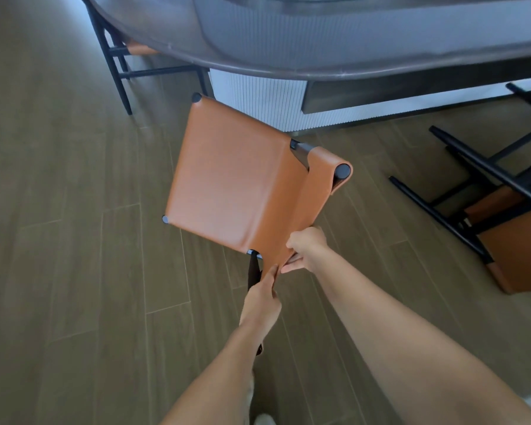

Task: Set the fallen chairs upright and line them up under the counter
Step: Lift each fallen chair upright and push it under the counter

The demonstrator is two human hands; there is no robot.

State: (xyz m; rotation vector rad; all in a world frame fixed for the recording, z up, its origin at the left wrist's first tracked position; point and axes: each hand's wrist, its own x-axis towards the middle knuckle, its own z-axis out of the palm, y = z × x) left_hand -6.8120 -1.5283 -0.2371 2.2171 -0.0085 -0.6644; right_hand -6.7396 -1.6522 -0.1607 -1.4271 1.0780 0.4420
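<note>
Gripping orange chair (233,179) by its near backrest end with left hand (262,297) and right hand (307,250); likely light, stiff-framed, slippery leather.

Three orange chairs: the middle chair (227,176), the right chair (509,237), the left chair (137,50). One counter (288,35). Two hands: left hand (261,297), right hand (307,247).
</note>
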